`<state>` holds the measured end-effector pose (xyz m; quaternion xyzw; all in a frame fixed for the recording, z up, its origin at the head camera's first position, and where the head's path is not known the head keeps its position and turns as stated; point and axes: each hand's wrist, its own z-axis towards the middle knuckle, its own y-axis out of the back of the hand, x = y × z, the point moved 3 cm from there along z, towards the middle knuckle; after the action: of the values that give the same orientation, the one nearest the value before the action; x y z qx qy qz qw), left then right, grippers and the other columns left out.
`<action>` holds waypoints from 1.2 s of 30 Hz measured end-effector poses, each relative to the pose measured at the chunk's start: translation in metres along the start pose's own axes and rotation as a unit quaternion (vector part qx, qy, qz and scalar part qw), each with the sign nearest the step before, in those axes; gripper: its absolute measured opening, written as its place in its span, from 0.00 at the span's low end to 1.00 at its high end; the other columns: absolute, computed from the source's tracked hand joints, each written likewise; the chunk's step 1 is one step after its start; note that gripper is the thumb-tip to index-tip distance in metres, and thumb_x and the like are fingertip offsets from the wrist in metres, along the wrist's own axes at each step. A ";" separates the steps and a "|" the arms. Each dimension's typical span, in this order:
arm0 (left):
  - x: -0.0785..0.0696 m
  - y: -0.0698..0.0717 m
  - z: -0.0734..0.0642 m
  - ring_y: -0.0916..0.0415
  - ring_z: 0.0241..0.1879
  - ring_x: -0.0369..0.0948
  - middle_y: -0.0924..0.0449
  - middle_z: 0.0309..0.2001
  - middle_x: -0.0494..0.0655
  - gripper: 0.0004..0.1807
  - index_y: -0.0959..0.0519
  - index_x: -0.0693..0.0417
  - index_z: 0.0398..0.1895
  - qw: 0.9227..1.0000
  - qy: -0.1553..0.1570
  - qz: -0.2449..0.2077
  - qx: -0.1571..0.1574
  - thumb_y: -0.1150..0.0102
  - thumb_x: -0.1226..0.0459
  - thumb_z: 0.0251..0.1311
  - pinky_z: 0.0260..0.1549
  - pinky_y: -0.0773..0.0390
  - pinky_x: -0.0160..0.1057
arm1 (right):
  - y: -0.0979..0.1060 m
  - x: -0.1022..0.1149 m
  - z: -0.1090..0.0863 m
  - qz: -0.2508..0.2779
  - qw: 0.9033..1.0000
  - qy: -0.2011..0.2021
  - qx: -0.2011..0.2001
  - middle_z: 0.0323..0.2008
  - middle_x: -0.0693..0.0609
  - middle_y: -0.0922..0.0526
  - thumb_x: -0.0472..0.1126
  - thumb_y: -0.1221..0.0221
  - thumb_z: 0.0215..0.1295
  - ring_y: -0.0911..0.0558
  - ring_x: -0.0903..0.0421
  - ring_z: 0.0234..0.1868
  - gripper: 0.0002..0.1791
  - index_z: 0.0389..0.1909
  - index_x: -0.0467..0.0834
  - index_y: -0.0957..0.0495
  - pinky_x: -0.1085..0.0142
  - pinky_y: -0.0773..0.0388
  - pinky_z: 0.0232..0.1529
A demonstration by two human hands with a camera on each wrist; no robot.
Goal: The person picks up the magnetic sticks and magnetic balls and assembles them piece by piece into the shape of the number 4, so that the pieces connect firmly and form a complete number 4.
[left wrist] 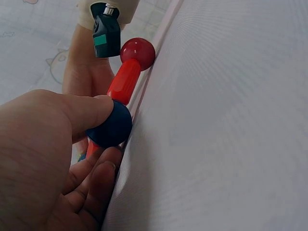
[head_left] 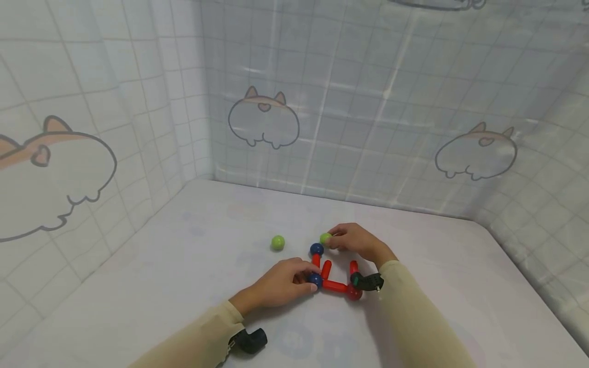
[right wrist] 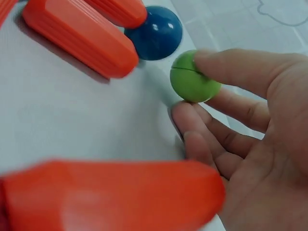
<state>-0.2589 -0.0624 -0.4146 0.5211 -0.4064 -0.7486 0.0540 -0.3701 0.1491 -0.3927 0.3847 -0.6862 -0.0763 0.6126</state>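
My left hand [head_left: 281, 283] pinches the near blue ball [left wrist: 114, 126] between thumb and fingers, low over the table. From that ball one red rod [head_left: 335, 286] runs to a red ball [left wrist: 138, 54], and another reaches back to the far blue ball [right wrist: 156, 33]. Between them lies a shorter-looking red rod [head_left: 326, 269], and a further red rod [head_left: 353, 266] points away from the red ball. Beyond the frame of rods, my right hand [head_left: 353, 241] holds a green ball [right wrist: 193, 77] between thumb and fingers, beside the far blue ball.
A second green ball [head_left: 278, 243] sits on the white table [head_left: 207, 240] to the left of the far blue ball. Tile-patterned curtains [head_left: 331, 112] with cartoon animal drawings hang at the back and both sides. Each sleeve carries a dark wrist camera [head_left: 250, 341].
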 end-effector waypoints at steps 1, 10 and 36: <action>0.000 0.000 0.000 0.25 0.40 0.30 0.23 0.42 0.31 0.20 0.19 0.45 0.58 1.000 0.000 0.001 -0.001 0.34 0.56 0.64 0.44 0.22 0.33 | 0.001 -0.001 -0.001 0.008 1.000 -0.001 0.001 0.46 0.51 0.17 0.48 0.35 0.65 0.21 0.51 0.46 0.20 0.55 0.45 0.19 0.55 0.24 0.53; -0.001 -0.003 0.000 0.25 0.40 0.30 0.23 0.41 0.31 0.19 0.19 0.44 0.58 1.000 0.001 0.004 0.000 0.34 0.55 0.64 0.44 0.23 0.33 | 0.009 -0.017 -0.008 0.133 0.991 0.000 -0.002 0.47 0.44 0.16 0.44 0.38 0.68 0.17 0.50 0.48 0.21 0.55 0.35 0.24 0.62 0.21 0.53; 0.001 -0.004 -0.002 0.26 0.39 0.31 0.23 0.41 0.30 0.19 0.19 0.42 0.58 1.000 0.012 0.007 -0.001 0.33 0.54 0.64 0.42 0.22 0.33 | 0.011 -0.031 -0.024 0.155 0.987 -0.007 -0.035 0.57 0.43 0.22 0.41 0.39 0.70 0.17 0.50 0.52 0.27 0.69 0.47 0.28 0.56 0.24 0.58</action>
<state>-0.2565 -0.0612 -0.4177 0.5271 -0.4087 -0.7423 0.0642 -0.3547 0.1854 -0.4049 0.2512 -0.7386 -0.0071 0.6256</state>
